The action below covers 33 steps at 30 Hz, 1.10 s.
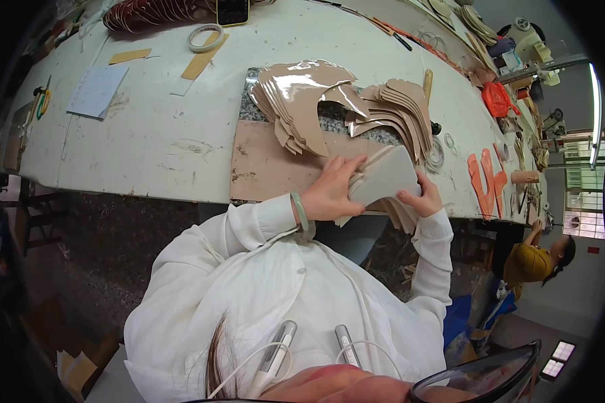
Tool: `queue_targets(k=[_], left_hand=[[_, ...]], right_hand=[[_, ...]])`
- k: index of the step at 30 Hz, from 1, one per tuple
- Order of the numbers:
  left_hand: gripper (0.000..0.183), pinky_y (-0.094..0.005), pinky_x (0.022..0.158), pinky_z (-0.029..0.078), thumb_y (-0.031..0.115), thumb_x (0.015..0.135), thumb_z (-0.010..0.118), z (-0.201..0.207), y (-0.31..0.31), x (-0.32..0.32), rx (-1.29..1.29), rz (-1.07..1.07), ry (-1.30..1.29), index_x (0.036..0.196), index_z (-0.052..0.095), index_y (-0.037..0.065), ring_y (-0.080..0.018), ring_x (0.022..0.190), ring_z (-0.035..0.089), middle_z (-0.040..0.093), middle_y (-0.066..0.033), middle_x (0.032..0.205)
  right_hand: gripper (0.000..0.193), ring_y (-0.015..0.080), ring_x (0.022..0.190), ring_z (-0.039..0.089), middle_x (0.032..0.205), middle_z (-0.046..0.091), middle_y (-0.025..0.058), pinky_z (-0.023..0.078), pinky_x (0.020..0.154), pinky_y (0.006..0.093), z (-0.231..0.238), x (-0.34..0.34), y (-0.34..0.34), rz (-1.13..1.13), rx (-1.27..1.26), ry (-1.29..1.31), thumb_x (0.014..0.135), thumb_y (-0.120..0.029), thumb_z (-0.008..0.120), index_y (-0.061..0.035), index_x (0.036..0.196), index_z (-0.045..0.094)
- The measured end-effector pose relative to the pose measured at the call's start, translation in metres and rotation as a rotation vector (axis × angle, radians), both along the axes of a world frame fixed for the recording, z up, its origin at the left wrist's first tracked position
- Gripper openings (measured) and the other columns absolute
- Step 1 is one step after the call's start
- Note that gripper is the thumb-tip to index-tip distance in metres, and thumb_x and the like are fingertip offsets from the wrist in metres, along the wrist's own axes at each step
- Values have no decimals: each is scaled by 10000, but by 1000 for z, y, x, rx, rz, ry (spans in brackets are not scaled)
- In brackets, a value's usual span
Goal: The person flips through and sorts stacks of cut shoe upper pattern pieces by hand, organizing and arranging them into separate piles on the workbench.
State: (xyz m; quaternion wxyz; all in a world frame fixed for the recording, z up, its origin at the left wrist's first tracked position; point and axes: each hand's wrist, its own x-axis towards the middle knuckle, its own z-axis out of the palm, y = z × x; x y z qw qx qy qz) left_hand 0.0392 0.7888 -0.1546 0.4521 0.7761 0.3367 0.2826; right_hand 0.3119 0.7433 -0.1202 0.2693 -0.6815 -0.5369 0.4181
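Note:
Between my hands, over the table's front edge, is a stack of curved cut leather-like pieces (pixel 391 176), its pale, whitish side facing up. My left hand (pixel 331 189) is closed on the stack's left side, thumb toward me and fingers across the far edge. At the right end, my right hand (pixel 423 196) grips it with the thumb on top. Just beyond lie a fanned pile of glossy beige curved pieces (pixel 296 94) and a second layered pile (pixel 405 111). Both piles rest on a speckled stone slab (pixel 331 121), with a brown board (pixel 265 158) nearer me.
On the white table (pixel 175 144) are a tape roll (pixel 206 38), a paper sheet (pixel 97 91), scissors (pixel 44 101) and a phone (pixel 233 11). Orange cut pieces (pixel 485 181) and a red bag (pixel 497 99) lie right. A person in yellow (pixel 528 262) is farther right.

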Motion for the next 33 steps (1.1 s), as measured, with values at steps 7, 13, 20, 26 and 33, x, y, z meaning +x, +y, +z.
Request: queue_targets(k=[7, 13, 20, 26, 33], left_hand=[[921, -318, 904, 390, 146, 640, 787, 23, -9, -19, -242, -138, -342, 1412, 297, 33, -252, 980, 460, 464, -137, 1168], [721, -331, 891, 423, 105, 662, 760, 54, 36, -94, -826, -346, -448, 1279, 421, -51, -247, 978, 528, 549, -171, 1124], [551, -468, 922, 457, 140, 741, 509, 29, 69, -173, -821, -131, -1124, 1231, 425, -98, -314, 939, 572, 556, -209, 1066], [553, -357, 876, 470, 213, 817, 513, 21, 136, -238, -513, 274, -1199, 1253, 390, -103, -192, 909, 557, 504, -161, 1127], [524, -344, 879, 463, 183, 827, 535, -4, 158, -242, -604, 244, -1490, 1233, 375, -106, -197, 930, 548, 501, -153, 1105]], right_hand=[[670, 181, 850, 543, 1000, 604, 82, 423, 781, 283, 38, -24, -2, 109, 140, 237, 572, -113, 843, -12, 1181, 582], [591, 148, 805, 519, 943, 573, 51, 412, 714, 248, 104, -101, 78, 453, 332, 237, 545, -128, 881, -12, 1068, 632], [650, 259, 917, 596, 1115, 582, 142, 464, 870, 314, 80, -184, 162, 365, 671, 14, 731, -326, 776, -5, 1244, 537], [729, 330, 893, 606, 1124, 559, 179, 495, 820, 347, 8, -199, 135, 300, 546, -662, 771, -488, 680, -34, 1300, 468], [680, 329, 821, 613, 1014, 585, 169, 510, 729, 365, 0, -207, 123, 260, 341, -625, 762, -430, 652, -36, 1287, 478]])
